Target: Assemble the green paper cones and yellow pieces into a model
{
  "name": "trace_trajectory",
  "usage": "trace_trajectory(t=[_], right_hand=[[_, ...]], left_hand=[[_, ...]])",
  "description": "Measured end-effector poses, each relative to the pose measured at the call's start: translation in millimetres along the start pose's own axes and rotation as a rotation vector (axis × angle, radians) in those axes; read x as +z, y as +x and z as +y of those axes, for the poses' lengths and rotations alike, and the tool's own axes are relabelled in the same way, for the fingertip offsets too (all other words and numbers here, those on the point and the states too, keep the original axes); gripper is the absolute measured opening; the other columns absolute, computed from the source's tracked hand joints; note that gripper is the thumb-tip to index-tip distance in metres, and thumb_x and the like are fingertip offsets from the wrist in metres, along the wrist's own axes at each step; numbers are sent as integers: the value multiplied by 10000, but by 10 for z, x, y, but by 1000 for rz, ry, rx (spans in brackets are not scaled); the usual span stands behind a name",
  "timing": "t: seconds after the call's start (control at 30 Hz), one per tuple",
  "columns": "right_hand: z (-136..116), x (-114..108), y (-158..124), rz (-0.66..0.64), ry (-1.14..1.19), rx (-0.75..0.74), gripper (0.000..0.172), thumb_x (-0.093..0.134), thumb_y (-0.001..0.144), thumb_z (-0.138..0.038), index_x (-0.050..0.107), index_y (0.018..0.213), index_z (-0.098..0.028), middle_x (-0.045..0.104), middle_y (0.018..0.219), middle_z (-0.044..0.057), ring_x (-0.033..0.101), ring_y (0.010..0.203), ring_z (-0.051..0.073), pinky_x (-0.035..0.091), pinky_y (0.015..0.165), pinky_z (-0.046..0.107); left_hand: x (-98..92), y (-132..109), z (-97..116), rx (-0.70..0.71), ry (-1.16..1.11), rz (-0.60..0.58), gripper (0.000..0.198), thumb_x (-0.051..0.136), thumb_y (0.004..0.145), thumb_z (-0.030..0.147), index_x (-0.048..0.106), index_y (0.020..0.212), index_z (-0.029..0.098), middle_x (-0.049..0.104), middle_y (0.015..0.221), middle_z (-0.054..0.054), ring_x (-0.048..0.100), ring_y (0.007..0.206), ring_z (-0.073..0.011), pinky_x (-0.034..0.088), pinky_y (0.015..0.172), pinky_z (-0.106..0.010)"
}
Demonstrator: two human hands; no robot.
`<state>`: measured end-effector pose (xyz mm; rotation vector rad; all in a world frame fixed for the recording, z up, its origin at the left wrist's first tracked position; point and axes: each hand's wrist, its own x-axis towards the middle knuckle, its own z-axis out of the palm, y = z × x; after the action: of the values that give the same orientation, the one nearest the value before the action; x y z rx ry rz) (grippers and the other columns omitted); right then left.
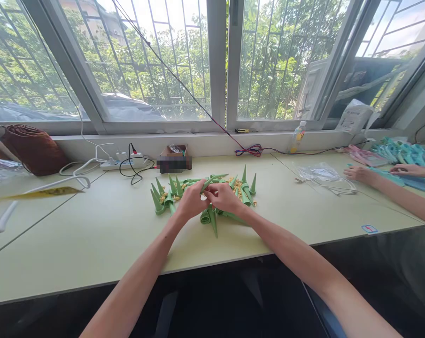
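A slender green cone (207, 183) is clasped in the fingers of the left grip (192, 199), above the middle of a cluster of similar pieces; its long axis is slanted, with the narrow end directed away from the body and to the right. The right grip (223, 197) is brought against it, its fingertips gathered at the cone's lower end; whether anything is pinched there cannot be told. Both wrists are bent slightly inward, the backs of the hands are turned up, and the forearms are stretched forward so that a wedge is formed. Around the hands, upright cones (244, 174) are stood with their tips raised, and small yellowish pieces (237, 184) are scattered among them. Nearer the body, a lying cone (213, 224) is pointed toward the front edge of the pale worktop (92, 234). Behind, a small box (179, 152) is set near the window wall. Far right, blue-green pieces (409, 180) are handled by another person's hands (362, 174).
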<state>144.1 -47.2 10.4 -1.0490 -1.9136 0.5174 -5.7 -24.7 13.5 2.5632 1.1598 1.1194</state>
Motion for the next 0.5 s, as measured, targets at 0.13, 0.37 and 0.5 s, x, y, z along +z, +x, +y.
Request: trace_trajectory(t=[0.13, 0.37, 0.5], right_hand=[[1, 0, 5, -6, -13, -1, 221, 517, 879, -204, 596, 677, -161, 575, 630, -6, 505, 543, 98, 385, 571, 221], [2, 1, 11, -15, -33, 3, 218, 513, 881, -204, 599, 685, -163, 564, 618, -10, 498, 540, 98, 387, 573, 217], [4, 2, 17, -21, -42, -5, 222, 512, 876, -200, 586, 670, -165, 554, 603, -13, 492, 537, 100, 378, 568, 217]], left_hand=[[2, -1, -4, -8, 22, -8, 197, 520, 641, 117, 369, 720, 217, 522, 682, 17, 408, 582, -129, 325, 566, -250], [2, -2, -12, -16, 53, -22, 206, 515, 630, 106, 364, 717, 217, 521, 673, 16, 416, 581, -134, 329, 577, -255], [-12, 2, -6, -4, 51, -23, 216, 512, 629, 105, 349, 713, 218, 521, 673, 17, 406, 579, -134, 322, 571, -255]])
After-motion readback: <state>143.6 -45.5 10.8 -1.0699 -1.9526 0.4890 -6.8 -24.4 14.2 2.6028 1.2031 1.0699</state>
